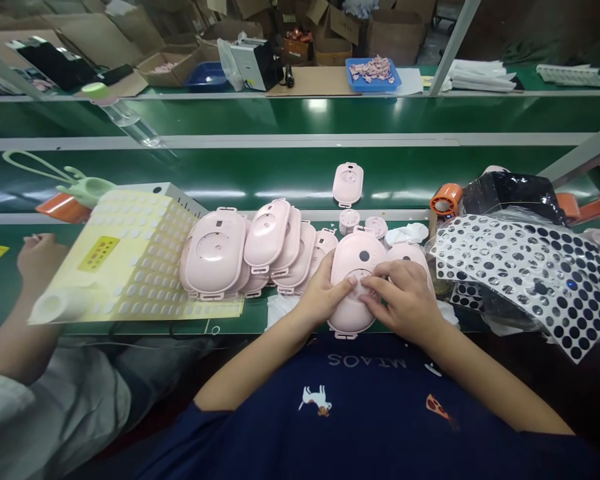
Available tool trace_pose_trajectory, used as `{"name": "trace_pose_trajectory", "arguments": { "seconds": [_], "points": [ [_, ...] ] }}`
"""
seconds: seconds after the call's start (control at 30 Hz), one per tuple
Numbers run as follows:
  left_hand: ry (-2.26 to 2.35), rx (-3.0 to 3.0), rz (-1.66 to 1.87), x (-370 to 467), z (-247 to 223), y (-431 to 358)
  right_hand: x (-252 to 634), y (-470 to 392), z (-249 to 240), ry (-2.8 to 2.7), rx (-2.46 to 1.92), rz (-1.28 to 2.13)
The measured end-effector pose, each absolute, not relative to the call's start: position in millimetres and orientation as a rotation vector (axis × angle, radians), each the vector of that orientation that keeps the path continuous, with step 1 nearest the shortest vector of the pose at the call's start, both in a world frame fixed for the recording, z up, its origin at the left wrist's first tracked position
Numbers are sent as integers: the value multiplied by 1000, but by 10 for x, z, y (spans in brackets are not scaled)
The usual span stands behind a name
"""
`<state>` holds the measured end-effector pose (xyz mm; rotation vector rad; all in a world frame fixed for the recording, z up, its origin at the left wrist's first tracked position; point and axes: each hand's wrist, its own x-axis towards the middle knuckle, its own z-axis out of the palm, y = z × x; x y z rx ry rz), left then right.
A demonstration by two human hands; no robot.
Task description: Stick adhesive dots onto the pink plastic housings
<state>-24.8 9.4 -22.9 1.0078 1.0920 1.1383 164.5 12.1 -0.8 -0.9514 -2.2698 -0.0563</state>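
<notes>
My left hand (325,293) grips the left edge of a pink plastic lid (351,317), its thumb resting near the middle. The lid stands tilted towards me and has a black dot near its top and a round recess in the centre. At that recess my right hand (403,297) has its fingertips pinched together; what lies between them is too small to make out. Just behind are small round pink discs (349,220). Another pink lid (410,257) is partly hidden behind my right hand. To the left, several more pink lids (215,257) lie in overlapping stacks.
Sheets of black round stickers (535,267) lie at the right, beside an orange device (446,200). A yellow sticker sheet (130,257) leans at the left, near a co-worker's arm (27,313). One lid (349,185) lies on the green belt (260,177). A blue tray (373,75) stands beyond.
</notes>
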Motion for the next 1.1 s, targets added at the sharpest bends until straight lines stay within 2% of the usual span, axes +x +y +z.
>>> {"name": "trace_pose_trajectory", "arguments": {
  "seconds": [0.4,0.5,0.6,0.73,0.9,1.0,1.1],
  "points": [
    [1136,1184,1018,-291,-217,83,1725,227,-44,-2158,-859,240],
    [1169,1225,1018,-292,-230,101,1768,219,-51,-2130,-807,195],
    [1179,1181,1071,-285,-238,120,1829,201,-65,-2128,-780,-13],
    [1125,1041,1084,-265,-218,130,1900,195,-120,-2383,-678,-189],
    [917,753,1101,-255,-194,123,1945,227,-153,-2516,-607,-55],
    [947,748,1068,-263,-203,142,1981,239,-106,-2574,-614,66],
    [1021,779,1052,-324,-195,273,2091,221,-56,-2535,-740,28]
  ]
}}
